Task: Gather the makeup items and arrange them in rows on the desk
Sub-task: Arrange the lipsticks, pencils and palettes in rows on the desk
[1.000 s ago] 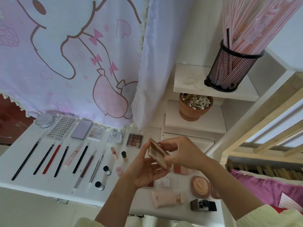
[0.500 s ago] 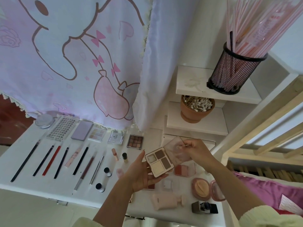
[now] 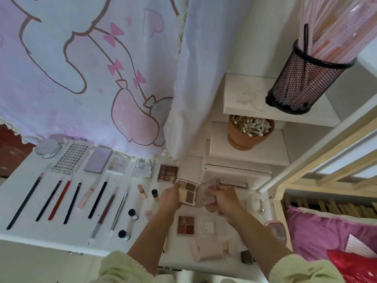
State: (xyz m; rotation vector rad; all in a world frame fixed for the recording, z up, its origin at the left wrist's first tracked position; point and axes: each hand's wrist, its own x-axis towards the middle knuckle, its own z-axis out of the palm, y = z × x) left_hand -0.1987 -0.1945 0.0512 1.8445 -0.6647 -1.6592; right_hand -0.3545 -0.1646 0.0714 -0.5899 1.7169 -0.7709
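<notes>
An opened four-pan eyeshadow palette (image 3: pixel 188 193) sits low over the white desk (image 3: pixel 18 227), just right of a brown nine-pan palette (image 3: pixel 167 173). My left hand (image 3: pixel 170 199) grips its pan side; my right hand (image 3: pixel 223 199) holds its clear pinkish lid (image 3: pixel 208 192) folded out flat. A back row of flat palettes and cases (image 3: pixel 116 164) runs along the curtain. In front lies a row of pencils and brushes (image 3: pixel 61 199), then small tubes and bottles (image 3: pixel 132 214).
Loose items lie near the front right: a reddish quad palette (image 3: pixel 185 225), a small white case (image 3: pixel 210 227), a pink tube (image 3: pixel 208 250), a pink compact (image 3: pixel 276 230), a dark bottle (image 3: pixel 246 256). Stepped shelves hold a terracotta pot of cotton swabs (image 3: pixel 250 132) and a black mesh holder (image 3: pixel 306 80).
The palette was shut and held up between both hands; its lid has been swung open, and both hands have lowered it toward the desk beside the brown palette.
</notes>
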